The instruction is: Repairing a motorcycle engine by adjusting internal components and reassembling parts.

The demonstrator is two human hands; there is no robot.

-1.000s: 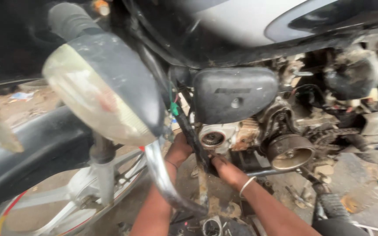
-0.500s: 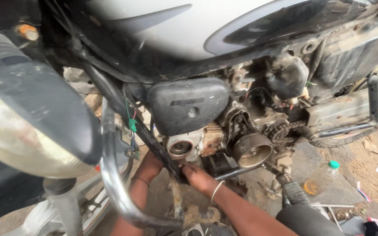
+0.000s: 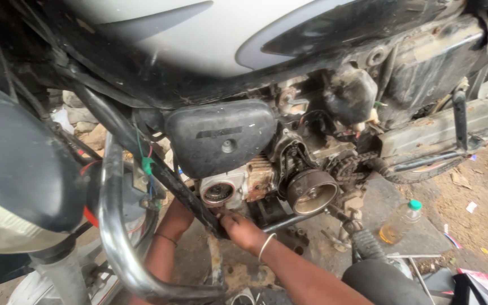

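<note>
Down low: right hand (image 3: 243, 229) curled under the engine (image 3: 255, 183), grip closed loosely, fingers pressed up against the dark frame tube (image 3: 193, 206) and the engine's underside. Cannot tell if anything small sits inside the grip. Thin silver bangle (image 3: 265, 247) on that wrist. Left hand mostly hidden behind the frame tube; only the left forearm (image 3: 168, 237) showing, reaching up toward the same spot, with a thin band on the wrist. Cannot tell how open that grip is, or what it touches.

Engine dirty and rusty, sitting in the middle under the silver tank (image 3: 199, 39). Round silver port (image 3: 217, 193) facing out at the front, just above the right hand. Rusty fins beside the port. Round metal drum (image 3: 312, 192) to the right, with a greasy chain and sprocket (image 3: 345, 166) just behind. Black plastic cover (image 3: 221, 135) right above the port, close over the hands.

Tight fit all around. Chrome crash bar (image 3: 117, 237) curving down just left of the arms, looping under them. Big headlamp (image 3: 18, 175) crowding the left side. Black footrest (image 3: 365, 243) near the right forearm. More room to the right: grey floor slab (image 3: 419, 237) with a small bottle (image 3: 400, 221) of yellow oil, green cap, standing upright well apart from the hands. Thin metal rods (image 3: 413, 257) lying on the floor near the bottle. Bare dirt (image 3: 481, 197) beyond, with bits of litter.
</note>
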